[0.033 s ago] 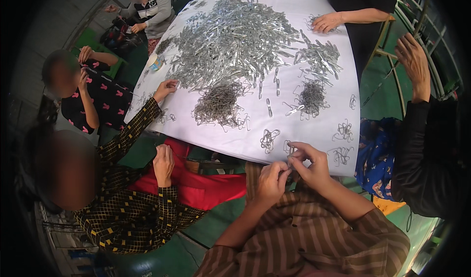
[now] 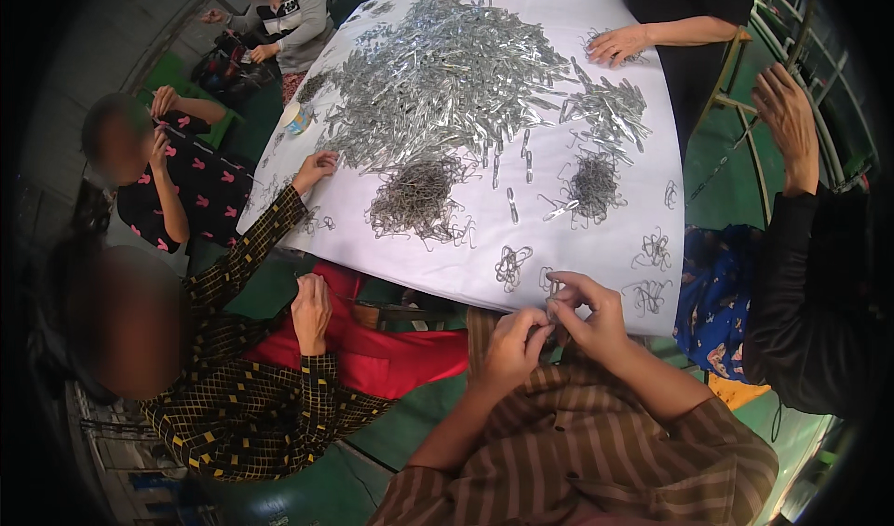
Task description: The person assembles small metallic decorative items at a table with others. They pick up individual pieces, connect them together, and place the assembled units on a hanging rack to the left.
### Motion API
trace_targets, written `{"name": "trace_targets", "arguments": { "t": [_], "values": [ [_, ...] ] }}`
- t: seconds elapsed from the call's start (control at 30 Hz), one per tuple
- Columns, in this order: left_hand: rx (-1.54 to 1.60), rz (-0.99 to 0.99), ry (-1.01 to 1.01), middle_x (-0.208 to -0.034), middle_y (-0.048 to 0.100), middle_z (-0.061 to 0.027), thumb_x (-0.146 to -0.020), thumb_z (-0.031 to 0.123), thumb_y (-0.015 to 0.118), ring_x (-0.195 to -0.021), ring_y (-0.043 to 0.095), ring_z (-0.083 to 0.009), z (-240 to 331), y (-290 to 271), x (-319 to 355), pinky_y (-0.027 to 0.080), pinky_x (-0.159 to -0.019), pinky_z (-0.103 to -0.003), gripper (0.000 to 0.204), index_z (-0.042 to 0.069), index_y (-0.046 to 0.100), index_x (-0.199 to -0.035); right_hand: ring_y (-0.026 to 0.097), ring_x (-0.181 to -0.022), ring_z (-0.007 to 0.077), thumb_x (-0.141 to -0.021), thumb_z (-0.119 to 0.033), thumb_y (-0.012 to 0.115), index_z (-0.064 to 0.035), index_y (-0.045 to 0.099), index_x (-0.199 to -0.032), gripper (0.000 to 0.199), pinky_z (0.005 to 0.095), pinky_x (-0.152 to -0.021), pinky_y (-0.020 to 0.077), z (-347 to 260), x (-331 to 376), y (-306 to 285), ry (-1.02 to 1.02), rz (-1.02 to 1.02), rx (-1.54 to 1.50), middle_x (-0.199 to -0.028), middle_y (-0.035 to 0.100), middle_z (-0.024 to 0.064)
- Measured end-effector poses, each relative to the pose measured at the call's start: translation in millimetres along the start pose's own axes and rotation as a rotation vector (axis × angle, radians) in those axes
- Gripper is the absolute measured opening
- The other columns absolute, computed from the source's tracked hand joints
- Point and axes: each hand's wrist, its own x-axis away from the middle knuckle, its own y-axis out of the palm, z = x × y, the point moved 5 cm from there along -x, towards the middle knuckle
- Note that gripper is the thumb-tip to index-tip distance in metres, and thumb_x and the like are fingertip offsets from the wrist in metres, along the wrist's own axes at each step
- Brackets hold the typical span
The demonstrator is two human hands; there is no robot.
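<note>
Head view looks down on a desk (image 2: 615, 247) covered in white sheeting, with several people gathered around it. At the desk's near edge, the wearer's left hand (image 2: 510, 344) and right hand (image 2: 589, 314) meet, fingertips pinched together on a small metal clip piece (image 2: 551, 310). It is thin, silvery grey and mostly hidden by the fingers, so its exact shape cannot be told. Both hands are narrowly closed around it, just off the desk's near edge.

On the desk just beyond the hands lie small tangled wire bundles (image 2: 510, 265), each a loose knot of bent grey wire. Farther toward the desk's middle sit two denser wire piles (image 2: 414, 195), dark grey and bristly. Beyond those, a broad heap of flat shiny metal strips (image 2: 447, 70) spreads across the far half of the desk.

To the left of the desk, a person in a dark checked sleeve (image 2: 256, 247) reaches a hand onto the sheeting. At the far right corner of the desk, another person's hand (image 2: 619, 44) rests beside the strips.
</note>
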Motion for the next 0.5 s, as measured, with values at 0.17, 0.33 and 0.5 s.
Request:
{"name": "trace_targets", "arguments": {
  "t": [0.17, 0.33, 0.5],
  "values": [
    [0.163, -0.012, -0.206, -0.084, 0.063, -0.0147, -0.083, 0.007, 0.064, -0.077, 0.060, -0.0337, -36, -34, -29, 0.049, -0.070, -0.039, 0.010, 0.001, 0.063, -0.091, 0.062, -0.068, 0.0099, -0.082, 0.002, 0.065, -0.0025, 0.063, -0.113, 0.032, 0.0241, -0.063, 0.0512, -2, 7, -3, 0.094, -0.052, -0.056, -0.080, 0.065, 0.0080],
    [-0.592, 0.324, -0.099, -0.083, 0.064, -0.0155, -0.080, 0.006, 0.063, -0.079, 0.062, -0.0356, -94, -63, -76, 0.051, -0.072, -0.041, 0.009, -0.002, 0.065, -0.082, 0.061, -0.067, 0.0105, -0.082, 0.002, 0.066, -0.0032, 0.063, -0.112, 0.031, 0.0243, -0.063, 0.0508, -4, 12, 3, 0.005, -0.069, -0.002, -0.081, 0.065, 0.0082],
    [-0.941, 0.304, -0.082, -0.080, 0.064, -0.0156, -0.077, 0.004, 0.058, -0.076, 0.063, -0.0340, -111, -47, -103, 0.053, -0.068, -0.039, 0.012, -0.002, 0.066, -0.073, 0.062, -0.069, 0.0128, -0.081, 0.001, 0.067, -0.0035, 0.064, -0.110, 0.030, 0.0255, -0.065, 0.0513, -6, 17, -1, 0.008, -0.069, 0.029, -0.082, 0.066, 0.0097]
  ]
}}
